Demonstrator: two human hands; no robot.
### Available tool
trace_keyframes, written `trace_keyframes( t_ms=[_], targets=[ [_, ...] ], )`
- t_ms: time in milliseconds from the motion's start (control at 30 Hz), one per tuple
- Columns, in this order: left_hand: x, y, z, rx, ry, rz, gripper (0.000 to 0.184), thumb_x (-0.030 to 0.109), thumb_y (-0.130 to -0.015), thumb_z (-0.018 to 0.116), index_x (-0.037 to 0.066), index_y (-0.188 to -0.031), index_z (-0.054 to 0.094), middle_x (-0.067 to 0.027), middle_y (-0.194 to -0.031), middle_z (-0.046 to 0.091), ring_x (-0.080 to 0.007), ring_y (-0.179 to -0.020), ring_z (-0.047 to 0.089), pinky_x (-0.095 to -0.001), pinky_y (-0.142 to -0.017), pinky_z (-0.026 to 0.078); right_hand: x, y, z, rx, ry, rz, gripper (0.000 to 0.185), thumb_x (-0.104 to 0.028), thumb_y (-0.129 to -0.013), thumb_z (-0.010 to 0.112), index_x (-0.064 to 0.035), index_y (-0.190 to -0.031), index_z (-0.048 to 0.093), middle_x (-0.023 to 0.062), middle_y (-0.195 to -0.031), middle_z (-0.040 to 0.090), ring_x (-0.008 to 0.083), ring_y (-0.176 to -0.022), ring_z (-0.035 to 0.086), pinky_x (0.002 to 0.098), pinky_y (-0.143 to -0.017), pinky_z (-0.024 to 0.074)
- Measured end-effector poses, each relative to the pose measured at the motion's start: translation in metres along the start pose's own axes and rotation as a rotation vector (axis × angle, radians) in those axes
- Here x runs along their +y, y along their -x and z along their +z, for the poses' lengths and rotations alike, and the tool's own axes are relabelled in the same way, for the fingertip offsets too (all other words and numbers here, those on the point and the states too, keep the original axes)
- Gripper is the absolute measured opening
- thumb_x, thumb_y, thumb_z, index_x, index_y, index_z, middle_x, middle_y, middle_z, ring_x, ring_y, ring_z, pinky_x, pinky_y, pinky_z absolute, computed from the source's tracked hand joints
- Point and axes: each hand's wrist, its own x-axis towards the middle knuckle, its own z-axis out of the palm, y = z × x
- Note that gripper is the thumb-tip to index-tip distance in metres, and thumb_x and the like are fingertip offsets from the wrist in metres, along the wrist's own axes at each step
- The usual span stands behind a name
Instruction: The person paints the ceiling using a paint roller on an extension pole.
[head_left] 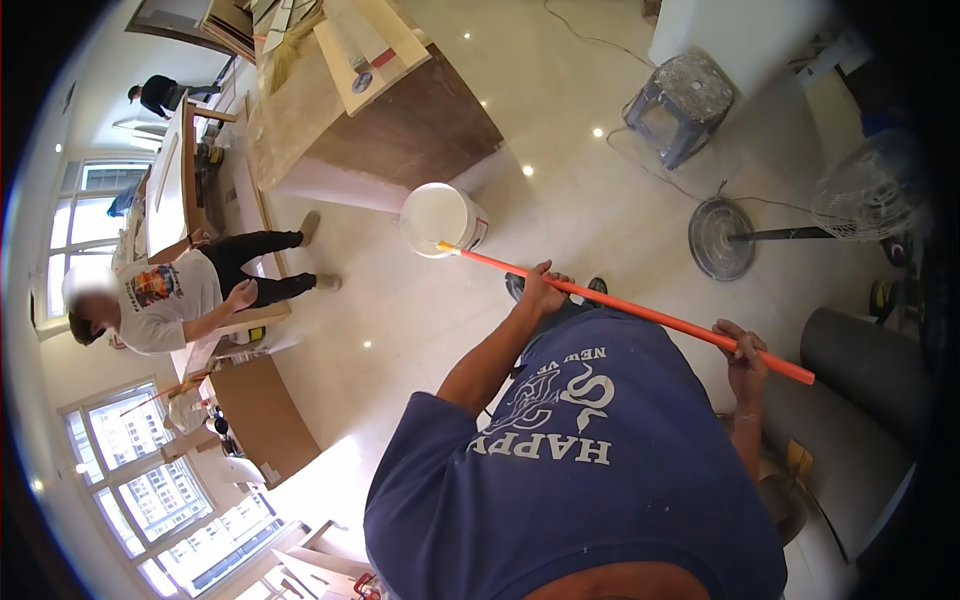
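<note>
Over the near rim of the white bucket (433, 215), the yellow tip (447, 247) of the orange pole (640, 310) shows; can't tell if it touches. Pole = long, straight, smooth, glossy orange-red, running diag. from bucket across front of wearer's blue shirt (610, 450) to a plain cut end on R side. L hand (543, 288) grips pole mid-length, fingers closed round it; R hand (742, 352) holds it nr the far end, fingers curled on it, thumb detail unclear.

Writing: blue shirt has white print, upside down in view, "HAPP…" + "NEW YE…", rest cut off by folds, w/ a snake-like figure btwn. Bucket has a label w/ red on its side, too small to read. Person in white tee (165, 300), L side, has a colorful print on it, text illegible.

Edges/room: wooden box (400, 130) stands just beyond bucket, its corner pointing R; light board (370, 50) lies on top. Open pale tiled floor (400, 320) btwn wearer & person in white tee. Speckled grey stool (685, 105) fwd R; round fan base (720, 238) nearer, w/ thin cable (650, 170) running on floor btwn them. Dark grey rolls (850, 400) close by R arm, so tighter that side.
</note>
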Motion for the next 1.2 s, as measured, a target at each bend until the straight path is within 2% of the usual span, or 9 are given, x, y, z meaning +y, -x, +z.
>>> trace_keyframes(
  t_ms=[167, 333, 433, 533, 733, 833, 1000, 1067, 1200],
  targets=[
    [-0.003, 0.02, 0.015, -0.082, 0.024, -0.021, 0.033, 0.031, -0.1, 0.057, 0.008, -0.078, 0.045, -0.0057, -0.062, 0.045, -0.0256, -0.069, 0.053, -0.0501, -0.093, 0.05, -0.035, -0.007, 0.004, -0.121, 0.059, -0.05, 0.036, -0.03, -0.101, 0.058, -0.0055, -0.074, 0.054, 0.0309, -0.129, 0.064, 0.0374, -0.124, 0.063, 0.0495, -0.108, 0.0495],
    [0.042, -0.011, 0.009, -0.104, 0.027, -0.038, 0.036, 0.034, -0.101, 0.049, 0.005, -0.079, 0.045, -0.0107, -0.071, 0.049, -0.0279, -0.076, 0.054, -0.0492, -0.095, 0.049, 0.017, -0.039, 0.024, -0.131, 0.059, 0.0, 0.033, -0.026, -0.102, 0.056, -0.0057, -0.076, 0.052, 0.031, -0.133, 0.062, 0.0378, -0.129, 0.06, 0.0521, -0.115, 0.0426],
    [0.048, -0.035, 0.01, 0.049, -0.019, 0.005, 0.029, 0.028, -0.102, 0.051, 0.005, -0.085, 0.044, -0.0103, -0.08, 0.052, -0.0265, -0.075, 0.053, -0.0496, -0.094, 0.05, 0.02, -0.05, 0.054, -0.156, 0.102, 0.021, 0.031, -0.025, -0.102, 0.055, -0.006, -0.077, 0.051, 0.0308, -0.136, 0.06, 0.0384, -0.13, 0.059, 0.0529, -0.115, 0.042],
    [0.049, -0.054, -0.02, -0.031, 0.025, 0.081, 0.022, 0.021, -0.105, 0.046, 0.001, -0.095, 0.046, -0.0132, -0.094, 0.055, -0.0301, -0.086, 0.058, -0.052, -0.098, 0.051, 0.009, -0.047, 0.064, -0.17, 0.146, 0.021, 0.031, -0.025, -0.102, 0.056, -0.006, -0.078, 0.05, 0.0306, -0.135, 0.061, 0.0386, -0.128, 0.059, 0.0531, -0.114, 0.0434],
    [0.019, 0.04, 0.024, -0.126, -0.209, 0.054, 0.019, 0.011, -0.106, 0.045, -0.005, -0.105, 0.057, -0.017, -0.105, 0.062, -0.0346, -0.112, 0.062, -0.0488, -0.11, 0.05, -0.065, -0.04, 0.057, -0.178, 0.272, -0.032, 0.034, -0.027, -0.102, 0.057, -0.004, -0.078, 0.053, 0.0306, -0.13, 0.064, 0.0372, -0.122, 0.063, 0.0513, -0.11, 0.0465],
    [0.021, 0.041, 0.019, -0.225, -0.183, 0.096, 0.017, 0.009, -0.105, 0.046, -0.005, -0.105, 0.057, -0.0176, -0.107, 0.062, -0.0325, -0.112, 0.062, -0.0461, -0.109, 0.052, -0.061, -0.05, 0.058, -0.223, 0.297, -0.031, 0.037, -0.031, -0.1, 0.06, -0.0043, -0.075, 0.054, 0.0304, -0.132, 0.063, 0.0374, -0.122, 0.063, 0.0511, -0.11, 0.0461],
    [0.065, -0.017, -0.008, -0.038, -0.064, 0.145, 0.017, 0.009, -0.107, 0.043, -0.005, -0.113, 0.051, -0.0179, -0.114, 0.059, -0.0368, -0.113, 0.063, -0.0493, -0.105, 0.054, -0.017, -0.076, 0.099, -0.385, 0.397, -0.024, 0.032, -0.028, -0.09, 0.059, -0.0034, -0.072, 0.05, 0.0287, -0.138, 0.061, 0.0365, -0.125, 0.061, 0.0463, -0.111, 0.0432],
    [0.064, -0.029, -0.006, 0.023, -0.108, 0.132, 0.017, 0.01, -0.107, 0.045, -0.003, -0.115, 0.051, -0.0175, -0.118, 0.057, -0.0367, -0.113, 0.063, -0.0486, -0.105, 0.054, -0.031, -0.071, 0.111, -0.389, 0.457, 0.011, 0.032, -0.027, -0.091, 0.059, -0.004, -0.071, 0.048, 0.0296, -0.139, 0.06, 0.0379, -0.127, 0.061, 0.0484, -0.112, 0.0431],
    [0.026, 0.025, 0.012, -0.131, -0.261, 0.065, 0.016, 0.01, -0.107, 0.045, -0.001, -0.118, 0.048, -0.0146, -0.118, 0.059, -0.0372, -0.12, 0.062, -0.0498, -0.106, 0.053, -0.066, -0.055, 0.083, -0.251, 0.419, -0.023, 0.035, -0.027, -0.094, 0.057, -0.0042, -0.068, 0.047, 0.03, -0.137, 0.061, 0.0393, -0.124, 0.063, 0.0507, -0.109, 0.0456]
  ],
)
